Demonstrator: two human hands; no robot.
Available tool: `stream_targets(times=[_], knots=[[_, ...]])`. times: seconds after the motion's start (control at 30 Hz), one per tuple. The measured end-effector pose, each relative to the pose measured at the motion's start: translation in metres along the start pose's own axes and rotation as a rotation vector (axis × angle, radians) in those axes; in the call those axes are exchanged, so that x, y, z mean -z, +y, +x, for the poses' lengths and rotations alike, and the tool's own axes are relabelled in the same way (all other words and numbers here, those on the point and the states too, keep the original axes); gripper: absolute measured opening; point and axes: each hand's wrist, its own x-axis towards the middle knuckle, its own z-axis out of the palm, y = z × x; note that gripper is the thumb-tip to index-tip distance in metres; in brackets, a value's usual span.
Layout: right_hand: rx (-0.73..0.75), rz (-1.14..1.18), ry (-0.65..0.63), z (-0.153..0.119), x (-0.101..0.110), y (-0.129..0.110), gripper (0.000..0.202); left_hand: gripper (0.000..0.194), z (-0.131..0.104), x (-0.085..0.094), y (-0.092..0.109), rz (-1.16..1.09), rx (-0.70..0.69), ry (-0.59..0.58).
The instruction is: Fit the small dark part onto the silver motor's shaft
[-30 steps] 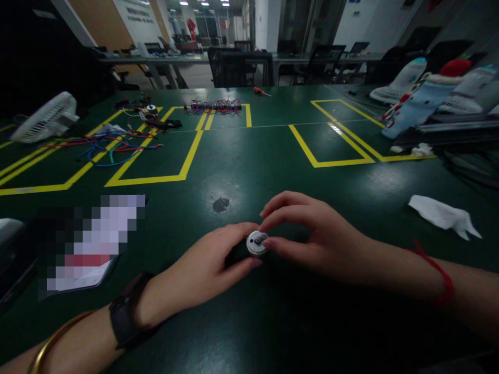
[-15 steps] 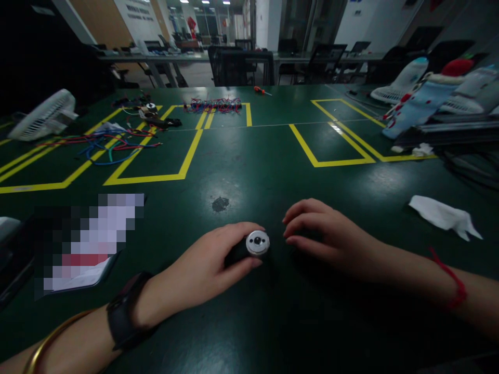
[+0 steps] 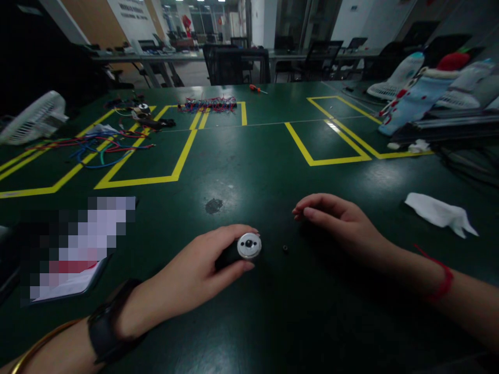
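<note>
1. Silver-coloured metal forms the round end face of the cylinder (image 3: 249,245), which is at the near middle of the green table (image 3: 241,166); the face is turned up towards the viewer and bears three dark spots in a row, the middle one largest.
2. Left hand (image 3: 195,270): closed about the cylinder, thumb on the near side and fingers on the far side; this side grip probably serves to steady it while leaving the face uncovered; whether its base touches the table cannot be told.
3. Right hand (image 3: 343,223): apart from the cylinder, fingers curled and the gap to the thumb narrow; whether anything small is pinched there cannot be told.
4. Small dark piece (image 3: 285,249): on the table between cylinder and right hand, touching neither; its place within easy reach of both hands seems convenient.
5. Count, near: two hands, one cylinder, one small dark piece; one white tissue (image 3: 440,213) at the right; one dark wrist strap (image 3: 107,324) and one gold-coloured bangle (image 3: 47,348) on the left arm, one red cord (image 3: 444,283) on the right.
6. Count, far: one orange-handled screwdriver (image 3: 255,89); one long bundle of red and blue wires (image 3: 206,105); one white fan (image 3: 37,119) at the left; yellow tape (image 3: 136,183) marks outlines, presumably to divide the surface.
</note>
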Motion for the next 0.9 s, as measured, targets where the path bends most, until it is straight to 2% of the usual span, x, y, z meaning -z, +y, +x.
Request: stream_targets(times=[0.07,0.17,0.33,0.7,0.8,0.9], knots=[[-0.051,0.203,0.095,0.0015,0.0030,0.0025,0.009,0.037,0.0000,-0.0001,-0.0001,-0.009,0.002,-0.004],[-0.069,0.331,0.122,0.0022,0.0044,0.0044,0.006,0.038,-0.0002,-0.0005,-0.0005,-0.013,0.001,-0.005],[-0.063,0.294,0.085,-0.0010,0.0019,0.0048,0.006,0.038,-0.0016,-0.0007,-0.0024,-0.013,0.005,0.002],[-0.058,0.257,0.095,-0.0007,0.0027,0.0036,0.007,0.040,-0.0001,-0.0008,-0.0019,-0.009,0.002,-0.004],[-0.029,0.126,0.130,-0.0014,0.0037,0.0021,0.009,0.039,-0.0008,-0.0010,-0.0021,-0.007,0.004,-0.004],[0.082,-0.297,0.126,0.0004,0.0087,0.0013,0.013,0.039,-0.0007,-0.0011,-0.0021,-0.003,0.008,-0.005]])
